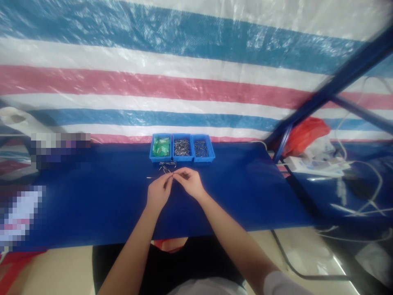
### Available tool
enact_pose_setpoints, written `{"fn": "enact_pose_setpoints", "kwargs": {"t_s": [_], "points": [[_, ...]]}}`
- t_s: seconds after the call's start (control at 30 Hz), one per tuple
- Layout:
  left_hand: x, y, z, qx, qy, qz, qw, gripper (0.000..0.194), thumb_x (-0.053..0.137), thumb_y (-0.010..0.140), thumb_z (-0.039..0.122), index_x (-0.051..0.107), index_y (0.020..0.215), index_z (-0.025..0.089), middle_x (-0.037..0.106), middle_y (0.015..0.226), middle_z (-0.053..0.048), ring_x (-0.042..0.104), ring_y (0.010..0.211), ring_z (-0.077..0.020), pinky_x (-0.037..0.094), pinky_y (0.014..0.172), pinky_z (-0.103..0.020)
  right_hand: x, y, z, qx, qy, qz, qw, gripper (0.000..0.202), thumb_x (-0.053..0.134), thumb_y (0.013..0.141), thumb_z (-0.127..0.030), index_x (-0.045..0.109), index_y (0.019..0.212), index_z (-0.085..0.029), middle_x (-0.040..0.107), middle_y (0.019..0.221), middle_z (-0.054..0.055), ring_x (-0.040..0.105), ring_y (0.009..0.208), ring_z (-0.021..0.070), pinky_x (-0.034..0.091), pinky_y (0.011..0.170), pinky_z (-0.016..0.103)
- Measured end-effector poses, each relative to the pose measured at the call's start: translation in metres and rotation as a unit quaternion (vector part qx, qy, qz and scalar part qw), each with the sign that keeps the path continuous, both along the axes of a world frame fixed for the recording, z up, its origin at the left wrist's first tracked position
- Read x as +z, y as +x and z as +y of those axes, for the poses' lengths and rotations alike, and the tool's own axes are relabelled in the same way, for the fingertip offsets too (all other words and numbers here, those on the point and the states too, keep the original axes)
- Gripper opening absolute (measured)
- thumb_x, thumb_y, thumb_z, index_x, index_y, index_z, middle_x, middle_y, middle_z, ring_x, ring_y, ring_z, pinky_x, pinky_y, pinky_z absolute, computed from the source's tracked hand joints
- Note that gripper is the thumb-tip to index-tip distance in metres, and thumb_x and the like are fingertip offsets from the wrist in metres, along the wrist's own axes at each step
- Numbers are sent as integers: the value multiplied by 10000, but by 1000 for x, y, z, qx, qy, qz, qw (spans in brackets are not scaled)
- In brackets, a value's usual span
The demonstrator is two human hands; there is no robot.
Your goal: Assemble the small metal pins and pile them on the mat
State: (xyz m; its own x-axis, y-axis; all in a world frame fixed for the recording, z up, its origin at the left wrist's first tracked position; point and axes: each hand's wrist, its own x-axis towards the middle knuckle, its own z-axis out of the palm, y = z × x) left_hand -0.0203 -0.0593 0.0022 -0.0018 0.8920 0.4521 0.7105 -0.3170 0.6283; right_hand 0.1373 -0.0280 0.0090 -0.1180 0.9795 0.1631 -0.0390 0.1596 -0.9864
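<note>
My left hand (158, 191) and my right hand (189, 181) meet at their fingertips above the blue table, both closed in a pinch. Whatever is between the fingertips is too small to make out. A thin metal piece (149, 178) lies just left of my left hand. Beyond my hands is a loose pile of small metal pieces (166, 167). Three blue bins stand side by side behind the pile: the left bin holds green packets (161, 146), the middle one many metal pieces (182, 147), the right one fewer metal pieces (201, 149).
The blue table (239, 196) runs back to a striped plastic sheet (184, 82). A blue metal frame (331, 88) rises at the right. Beyond it are a red bag (307, 135), a white power strip (322, 167) and cables. Pixelated areas cover the left side.
</note>
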Motion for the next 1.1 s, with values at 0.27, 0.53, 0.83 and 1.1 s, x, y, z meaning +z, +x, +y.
{"fn": "enact_pose_setpoints", "kwargs": {"t_s": [0.27,0.53,0.83,1.1], "points": [[-1,-2,0,30,-23,15,999,269,496,997,371,698,1072,209,775,941,-48,729,761,-162,520,718,-246,1,2,0,14,3,-10,1000,300,756,821,-489,761,893,-198,788,876,68,734,772,200,603,731,334],[5,-2,-2,11,-52,5,999,297,457,1009,401,678,1027,203,743,791,-30,703,675,-155,506,675,-243,4,2,-2,9,13,-32,999,310,716,853,-513,746,807,-208,762,771,42,712,709,190,587,692,313],[3,-3,-2,-4,-47,-3,999,287,451,1007,391,671,1016,208,724,761,-19,688,658,-144,492,657,-234,2,3,-2,21,11,-67,997,481,600,914,-615,698,681,-206,697,642,23,668,611,156,547,640,283],[6,-3,-1,3,-44,13,999,299,432,1005,387,666,948,209,696,692,-7,655,597,-147,469,625,-241,4,1,-5,12,42,-69,997,244,698,874,-455,756,858,-218,762,796,35,699,690,176,570,682,297]]}}
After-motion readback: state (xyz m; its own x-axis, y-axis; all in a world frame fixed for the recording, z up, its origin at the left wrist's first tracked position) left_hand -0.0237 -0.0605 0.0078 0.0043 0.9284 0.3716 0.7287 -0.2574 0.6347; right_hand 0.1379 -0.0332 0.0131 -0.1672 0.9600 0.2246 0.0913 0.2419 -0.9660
